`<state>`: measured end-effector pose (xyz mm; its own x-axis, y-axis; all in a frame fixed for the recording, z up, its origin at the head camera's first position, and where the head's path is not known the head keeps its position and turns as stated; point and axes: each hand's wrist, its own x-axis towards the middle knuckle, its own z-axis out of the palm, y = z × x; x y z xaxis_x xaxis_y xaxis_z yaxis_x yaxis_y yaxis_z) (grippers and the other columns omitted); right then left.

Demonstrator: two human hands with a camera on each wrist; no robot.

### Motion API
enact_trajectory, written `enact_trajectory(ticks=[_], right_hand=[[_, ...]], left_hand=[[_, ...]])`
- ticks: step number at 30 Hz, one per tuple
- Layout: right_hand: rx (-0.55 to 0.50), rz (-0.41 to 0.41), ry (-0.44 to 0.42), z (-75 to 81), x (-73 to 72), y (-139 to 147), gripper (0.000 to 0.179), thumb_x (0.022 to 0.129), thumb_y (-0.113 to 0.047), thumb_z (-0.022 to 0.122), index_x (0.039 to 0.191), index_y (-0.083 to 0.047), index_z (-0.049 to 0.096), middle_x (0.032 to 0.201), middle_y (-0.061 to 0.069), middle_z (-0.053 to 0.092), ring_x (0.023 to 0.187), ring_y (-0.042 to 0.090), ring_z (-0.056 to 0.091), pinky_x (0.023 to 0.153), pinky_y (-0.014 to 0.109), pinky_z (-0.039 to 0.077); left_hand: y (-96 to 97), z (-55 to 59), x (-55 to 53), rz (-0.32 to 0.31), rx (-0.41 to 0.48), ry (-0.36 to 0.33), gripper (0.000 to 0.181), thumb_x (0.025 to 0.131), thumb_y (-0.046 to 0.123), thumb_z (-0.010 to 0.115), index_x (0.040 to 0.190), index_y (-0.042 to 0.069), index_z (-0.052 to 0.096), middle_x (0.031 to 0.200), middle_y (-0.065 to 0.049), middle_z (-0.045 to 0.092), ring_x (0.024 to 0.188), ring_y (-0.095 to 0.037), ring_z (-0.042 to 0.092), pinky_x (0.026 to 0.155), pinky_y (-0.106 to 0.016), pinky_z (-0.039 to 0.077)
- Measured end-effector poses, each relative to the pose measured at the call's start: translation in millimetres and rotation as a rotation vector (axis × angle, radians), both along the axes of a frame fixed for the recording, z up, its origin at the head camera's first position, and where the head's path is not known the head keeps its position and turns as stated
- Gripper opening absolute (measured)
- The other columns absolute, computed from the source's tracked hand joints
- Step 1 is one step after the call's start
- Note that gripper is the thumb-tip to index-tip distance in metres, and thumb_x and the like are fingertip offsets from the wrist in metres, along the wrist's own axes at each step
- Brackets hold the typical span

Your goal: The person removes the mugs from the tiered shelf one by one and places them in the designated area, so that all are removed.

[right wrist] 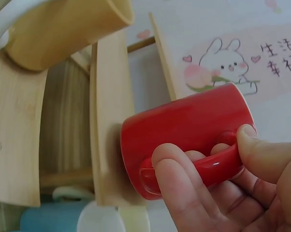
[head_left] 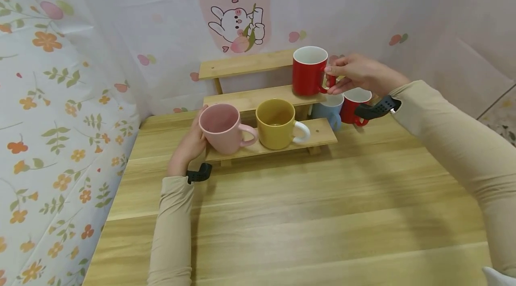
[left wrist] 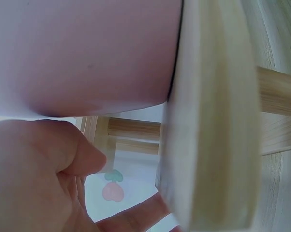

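Note:
My right hand point(head_left: 350, 73) grips the handle of a red mug point(head_left: 306, 73) with a white inside. That mug is upright at the right end of the middle board of a three-step wooden rack point(head_left: 242, 100); in the right wrist view its base is right at the board. My left hand point(head_left: 192, 143) is at the rack's left end beside a pink mug point(head_left: 219, 131), and in the left wrist view a straight finger point(left wrist: 136, 215) reaches the board's edge. A mustard-yellow mug point(head_left: 276, 125) with a white handle stands on the lowest board, right of the pink one.
A light blue mug point(head_left: 334, 118) and a second red mug point(head_left: 350, 109) are close together on the wooden table point(head_left: 306, 214), right of the rack. A white printed curtain point(head_left: 161, 17) hangs behind the rack, and a flowered one point(head_left: 60, 143) runs along the left.

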<state>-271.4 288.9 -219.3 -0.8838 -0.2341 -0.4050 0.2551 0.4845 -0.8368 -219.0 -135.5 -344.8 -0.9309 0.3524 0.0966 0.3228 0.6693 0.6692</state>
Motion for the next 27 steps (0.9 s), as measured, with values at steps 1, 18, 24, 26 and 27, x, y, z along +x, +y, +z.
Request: enact_trajectory(ticks=[1,18,24,26,27], right_hand=[[0.005,-0.003,-0.001,-0.9,0.5,2.6,0.042,0.095,-0.035,0.055,0.118,-0.001,0.049,0.093,0.003,0.058,0.075,0.017,0.071,0.074,0.027,0.058],[-0.154,-0.125,-0.016,-19.8,13.0,65.0,0.014,0.091,-0.031,0.060,0.089,-0.018,0.064,0.080,0.003,0.063,0.072,0.018,0.071,0.069,0.030,0.059],[-0.171,-0.160,0.001,-23.0,19.5,91.0,0.016,0.089,-0.034,0.063,0.089,-0.018,0.065,0.083,0.000,0.065,0.073,0.018,0.071,0.068,0.030,0.059],[-0.159,-0.167,0.000,-22.9,20.0,99.0,0.017,0.089,-0.035,0.062,0.088,-0.018,0.065,0.082,-0.001,0.065,0.073,0.018,0.071,0.067,0.029,0.059],[-0.154,-0.170,0.000,-22.8,20.5,102.9,0.018,0.090,-0.035,0.061,0.087,-0.018,0.065,0.081,0.000,0.064,0.073,0.017,0.071,0.068,0.028,0.059]], left_hand=[[-0.1,0.2,0.1,0.000,-0.002,0.001,0.050,0.103,0.008,0.032,0.151,0.000,0.020,0.160,-0.017,0.007,0.146,-0.036,0.009,0.117,-0.053,0.016],[0.4,0.7,-0.5,-0.008,-0.006,-0.016,0.050,0.104,0.009,0.031,0.152,0.001,0.018,0.160,-0.017,0.006,0.147,-0.035,0.008,0.118,-0.052,0.014],[-0.6,-0.6,-0.3,-0.008,-0.003,-0.010,0.051,0.103,0.009,0.032,0.151,0.000,0.018,0.160,-0.018,0.005,0.147,-0.036,0.008,0.118,-0.052,0.014],[-1.0,-0.3,-0.3,-0.008,0.002,-0.005,0.050,0.103,0.009,0.032,0.151,-0.001,0.019,0.159,-0.019,0.006,0.147,-0.036,0.008,0.118,-0.052,0.014],[-1.2,-0.1,-0.4,-0.007,0.002,-0.002,0.050,0.103,0.008,0.032,0.151,-0.001,0.019,0.159,-0.019,0.006,0.147,-0.036,0.008,0.118,-0.052,0.014]])
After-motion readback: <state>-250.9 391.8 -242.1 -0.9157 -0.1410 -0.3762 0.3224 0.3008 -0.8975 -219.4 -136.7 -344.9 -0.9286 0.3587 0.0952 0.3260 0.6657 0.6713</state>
